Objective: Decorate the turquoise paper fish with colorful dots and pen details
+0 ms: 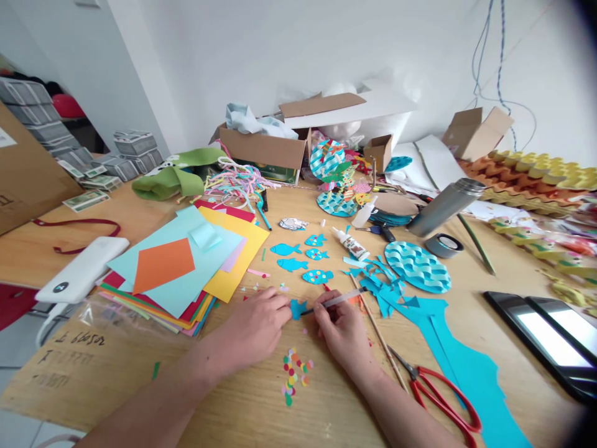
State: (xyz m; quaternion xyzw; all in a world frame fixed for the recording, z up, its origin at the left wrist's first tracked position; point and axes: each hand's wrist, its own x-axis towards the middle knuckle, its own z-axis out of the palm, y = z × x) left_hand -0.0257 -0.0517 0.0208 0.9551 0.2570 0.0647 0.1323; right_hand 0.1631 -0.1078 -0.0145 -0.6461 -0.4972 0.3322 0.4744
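Blue paper fish (297, 310) sits on the table (233, 398): from its left your left hand (260, 323), fingers bunched, touches it, can't tell if gripping; coloured dots (291, 380) lie nearer you than the fish; at its right your right hand (344, 326) pinches a slim pen-like tool (339, 299)

the left hand (261, 325), right hand (344, 330) and forearms (186, 387) are bare.

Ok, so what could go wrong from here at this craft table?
A sweep of the right hand might scatter the loose paper dots beside it. The red-handled scissors lie close to the right forearm and could get bumped. The glue bottle lies on its side and might leak if uncapped.
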